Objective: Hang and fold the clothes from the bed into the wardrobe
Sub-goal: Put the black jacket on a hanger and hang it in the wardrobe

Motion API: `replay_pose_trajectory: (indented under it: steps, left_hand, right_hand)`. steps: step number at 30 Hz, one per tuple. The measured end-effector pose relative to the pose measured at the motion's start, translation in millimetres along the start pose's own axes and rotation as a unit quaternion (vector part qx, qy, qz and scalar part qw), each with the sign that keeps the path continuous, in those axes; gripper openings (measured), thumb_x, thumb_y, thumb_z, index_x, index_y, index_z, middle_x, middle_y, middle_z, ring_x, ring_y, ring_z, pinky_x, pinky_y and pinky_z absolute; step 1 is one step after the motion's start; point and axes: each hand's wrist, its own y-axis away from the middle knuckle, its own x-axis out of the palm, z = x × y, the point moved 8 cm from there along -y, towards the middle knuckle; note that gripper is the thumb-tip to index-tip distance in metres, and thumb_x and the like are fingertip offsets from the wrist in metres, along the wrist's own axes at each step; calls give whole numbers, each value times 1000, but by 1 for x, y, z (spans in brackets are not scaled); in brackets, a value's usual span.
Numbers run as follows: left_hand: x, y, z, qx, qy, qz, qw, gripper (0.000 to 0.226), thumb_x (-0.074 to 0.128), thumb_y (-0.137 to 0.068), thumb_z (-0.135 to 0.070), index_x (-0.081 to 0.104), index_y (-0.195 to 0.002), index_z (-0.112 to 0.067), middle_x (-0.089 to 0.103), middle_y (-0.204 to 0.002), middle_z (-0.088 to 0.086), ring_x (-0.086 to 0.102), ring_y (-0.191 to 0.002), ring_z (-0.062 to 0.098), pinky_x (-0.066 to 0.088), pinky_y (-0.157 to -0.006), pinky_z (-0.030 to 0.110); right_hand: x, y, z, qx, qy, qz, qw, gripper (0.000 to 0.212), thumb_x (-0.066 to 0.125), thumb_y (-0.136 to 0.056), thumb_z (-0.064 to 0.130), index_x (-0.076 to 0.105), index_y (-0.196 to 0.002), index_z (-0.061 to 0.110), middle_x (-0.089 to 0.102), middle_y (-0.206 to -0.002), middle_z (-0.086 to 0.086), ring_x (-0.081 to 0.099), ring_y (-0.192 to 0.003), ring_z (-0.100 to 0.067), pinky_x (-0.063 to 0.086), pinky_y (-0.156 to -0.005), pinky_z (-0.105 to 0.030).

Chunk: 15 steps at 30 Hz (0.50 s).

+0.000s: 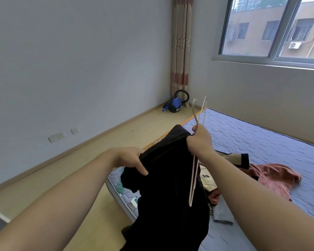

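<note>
Black fabric fills the lower centre of the frame: a dark garment [167, 187] held up in the air over the near corner of the bed [261, 134]. The left hand [132, 158] pinches its top edge, fingers folded over the cloth. The right hand [200, 140], fingers clamped, grips a pale hanger [194, 171] (thin, hook pointing up) and, as far as I can tell, the garment's other corner too. A pink garment [275, 176] and a beige one [232, 157] lie on the mattress at right
</note>
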Motion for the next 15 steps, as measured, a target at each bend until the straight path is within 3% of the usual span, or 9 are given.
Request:
replay_pose_trajectory:
  steps: [3, 5, 7, 10, 13, 15]
  left_hand:
    - [-9, -5, 16, -8, 14, -56, 998, 20, 78, -88, -20, 73, -107, -18, 78, -103, 3, 75, -94, 17, 56, -72, 17]
    - [-16, -5, 26, -9, 97, -94, 991, 26, 80, -86, -28, 74, -107, -14, 78, -102, 6, 76, -92, 19, 58, -73, 21]
    - [-24, -5, 35, -5, 129, -128, 983, 32, 81, -84, -31, 75, -109, -12, 78, -103, 8, 76, -90, 20, 59, -71, 21]
    - [-29, -6, 45, -6, 118, -180, 977, 21, 75, -91, -30, 75, -106, -15, 76, -98, 6, 72, -77, 16, 54, -63, 17]
    - [-17, -10, 50, -6, 246, -180, 952, 16, 59, -102, -32, 67, -106, -18, 65, -108, 10, 61, -87, 24, 49, -79, 36]
    - [-6, -10, 42, 1, 348, -167, 923, 21, 51, -106, -31, 63, -107, -15, 67, -114, 9, 63, -94, 24, 50, -91, 43]
  right_hand:
    - [-3, 0, -6, 5, 15, -4, 1000, 42, 55, -91, 0, 47, -132, 10, 53, -126, -7, 53, -102, -21, 43, -72, -25]
    - [-4, 1, -14, 23, 7, -8, 1000, 48, 55, -92, 1, 46, -138, 9, 51, -132, -6, 57, -107, -24, 46, -68, -26]
    - [-4, 1, -18, 29, 5, -3, 1000, 39, 54, -91, 1, 48, -128, 11, 50, -121, -4, 57, -91, -21, 43, -55, -24]
    - [1, 2, -17, 7, 38, 12, 999, 22, 52, -90, 0, 45, -94, 21, 45, -89, 2, 47, -73, -19, 37, -47, -18]
    - [9, 2, -13, -4, 55, 31, 998, 25, 53, -88, 1, 42, -85, 23, 45, -82, 1, 46, -67, -16, 36, -52, -23]
    - [13, 1, -12, -2, 56, 46, 997, 28, 55, -86, 2, 39, -79, 24, 47, -80, -2, 48, -63, -18, 38, -47, -25]
